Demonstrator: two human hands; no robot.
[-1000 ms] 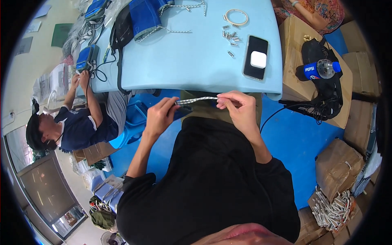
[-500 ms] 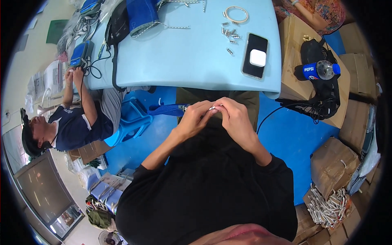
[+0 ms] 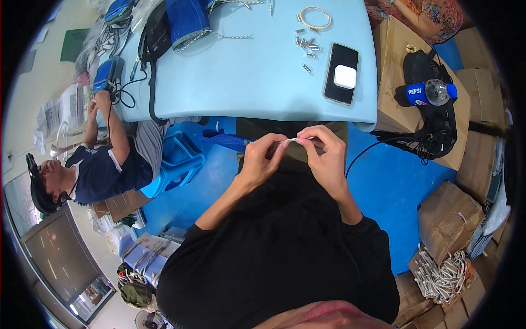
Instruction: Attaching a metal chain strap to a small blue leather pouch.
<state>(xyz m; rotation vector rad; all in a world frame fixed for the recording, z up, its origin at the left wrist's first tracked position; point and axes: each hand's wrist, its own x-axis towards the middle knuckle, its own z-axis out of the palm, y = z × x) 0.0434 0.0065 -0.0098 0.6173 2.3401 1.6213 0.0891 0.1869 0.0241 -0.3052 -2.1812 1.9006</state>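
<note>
Above my lap, in front of the table edge, both hands pinch a thin whitish cord [image 3: 292, 140] between thumb and fingers. My left hand [image 3: 262, 158] is closed on one part and my right hand [image 3: 325, 156] on the other, with a short straight length showing between them. Just left of my left hand hangs a piece of blue fabric [image 3: 226, 141]; whether the cord joins it is hidden. On the light blue table [image 3: 241, 82] lie several small metallic cord fittings [image 3: 307, 45] and a round wooden hoop [image 3: 315, 18].
A black phone [image 3: 334, 94] with a white case [image 3: 345, 77] lies at the table's right. Blue pouches with patterned cords [image 3: 189, 27] are at the far left. A bottle [image 3: 433, 93] stands on a cardboard box [image 3: 392, 66]. A co-worker [image 3: 104, 164] sits at left.
My hands have drawn slightly apart, baring more cord between them. My right hand has shifted up and right. The blue fabric beside my left hand has moved a little.
</note>
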